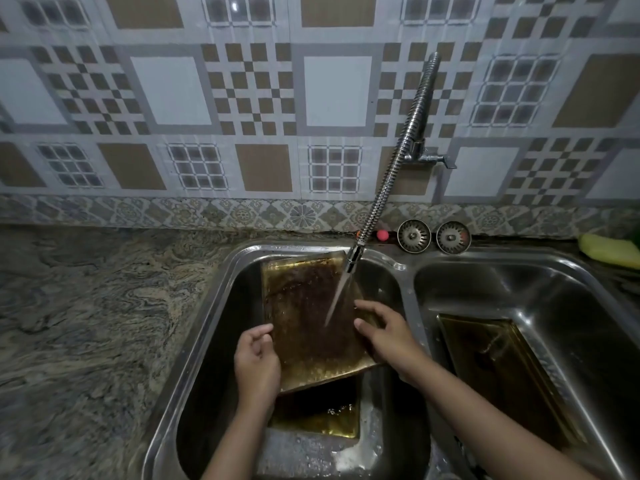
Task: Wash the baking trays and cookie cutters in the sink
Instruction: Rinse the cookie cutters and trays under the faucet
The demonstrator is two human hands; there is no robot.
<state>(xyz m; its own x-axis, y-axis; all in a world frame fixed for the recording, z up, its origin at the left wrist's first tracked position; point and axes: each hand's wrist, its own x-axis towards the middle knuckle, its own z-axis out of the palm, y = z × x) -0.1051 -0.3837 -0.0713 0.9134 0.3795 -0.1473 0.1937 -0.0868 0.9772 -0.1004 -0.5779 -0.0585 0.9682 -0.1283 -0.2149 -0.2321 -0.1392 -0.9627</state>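
A gold-brown baking tray (308, 313) is held tilted in the left basin of the steel sink (207, 306), under the running water from the flexible tap (353, 261). My left hand (257, 365) grips the tray's near left edge. My right hand (384, 334) holds its right edge, fingers curled over the rim. A second tray (322, 414) lies beneath it on the basin floor with water in it. A third tray (498, 368) lies in the right basin. No cookie cutters are visible.
Two sink strainers (414, 236) (453, 238) and a small pink ball (382, 235) sit on the back ledge. A yellow-green sponge (609, 251) lies at the far right. Granite counter (86, 323) spreads to the left; a tiled wall stands behind.
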